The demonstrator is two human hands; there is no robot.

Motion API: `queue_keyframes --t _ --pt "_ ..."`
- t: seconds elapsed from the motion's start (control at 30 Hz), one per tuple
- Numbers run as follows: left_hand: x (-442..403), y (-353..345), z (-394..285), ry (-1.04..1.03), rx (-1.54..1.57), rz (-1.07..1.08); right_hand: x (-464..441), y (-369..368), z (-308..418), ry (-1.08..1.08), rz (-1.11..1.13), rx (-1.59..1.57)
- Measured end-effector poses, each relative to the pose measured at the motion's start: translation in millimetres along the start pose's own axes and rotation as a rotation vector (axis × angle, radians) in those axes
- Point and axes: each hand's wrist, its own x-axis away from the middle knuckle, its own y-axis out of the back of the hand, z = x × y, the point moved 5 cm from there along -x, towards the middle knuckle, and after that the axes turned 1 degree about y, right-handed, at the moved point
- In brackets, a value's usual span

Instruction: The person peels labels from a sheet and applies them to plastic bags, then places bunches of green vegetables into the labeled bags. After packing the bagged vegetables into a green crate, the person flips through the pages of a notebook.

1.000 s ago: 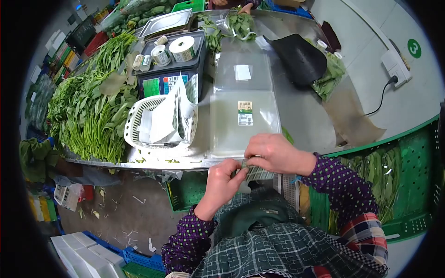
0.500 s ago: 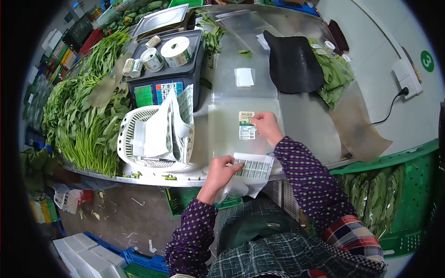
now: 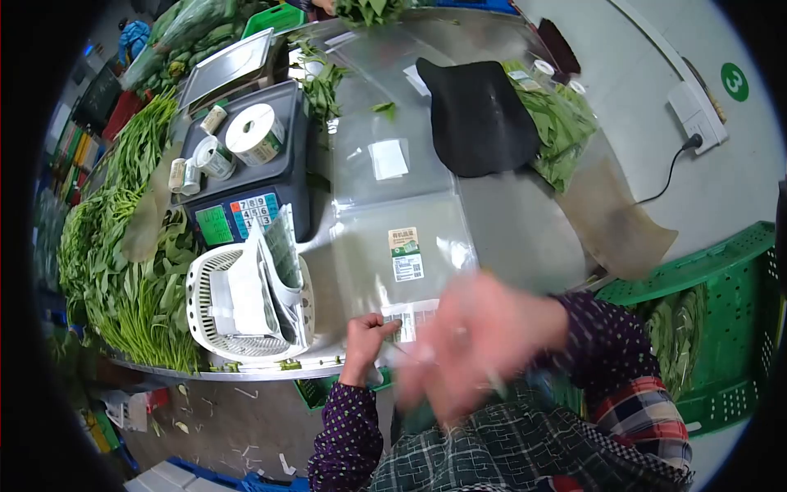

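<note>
My right hand [image 3: 484, 336], blurred, hides part of the sticker sheet [image 3: 407, 325] near the tabletop's front edge.
Whether my right fingers are spread or closed, or hold anything, I cannot tell; my left hand [image 3: 366, 338] pinches the sticker sheet's left end. Its visible part is pale with small printed marks, just nearer me than the printed label [image 3: 406, 255] on the clear bag [image 3: 361, 271]. Bare tabletop [image 3: 525, 238] lies open to the right.
</note>
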Motion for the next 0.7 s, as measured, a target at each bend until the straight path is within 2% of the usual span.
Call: queue_keyframes --t 0.03,0.07,0.13,0.27,0.33,0.47,0.5,0.57,0.63,0.67,0.7 --pt "-4 -2 12 0.029 0.106 -0.014 -2 37 -45 -0.298 -0.316 0.06" --pt "4 0 -7 0.06 0.019 -0.014 7 77 -98 -0.338 -0.519 0.427" --pt "3 1 -2 0.043 -0.008 -0.018 44 102 -190 -0.309 -0.522 0.968" --pt "24 6 -1 0.075 -0.024 0.009 59 91 -238 -0.455 -0.447 1.04" --pt "50 -1 -34 -0.037 0.057 0.15 63 99 -246 -0.535 -0.509 0.804" --pt "57 -21 -49 -0.129 -0.091 0.362 50 92 -222 -0.453 -0.482 1.056" --pt "53 -23 -53 -0.188 -0.122 0.357 48 88 -224 -0.463 -0.425 1.066" --pt "47 -23 -57 -0.173 -0.171 0.347 44 82 -227 -0.474 -0.364 1.07" --pt "49 -23 -46 -0.161 -0.183 0.335 43 88 -227 -0.517 -0.5 0.875" --pt "50 -23 -45 -0.158 -0.183 0.335 46 90 -232 -0.518 -0.499 0.873" --pt "49 -22 -48 -0.175 -0.154 0.34 45 93 -233 -0.479 -0.5 0.674"
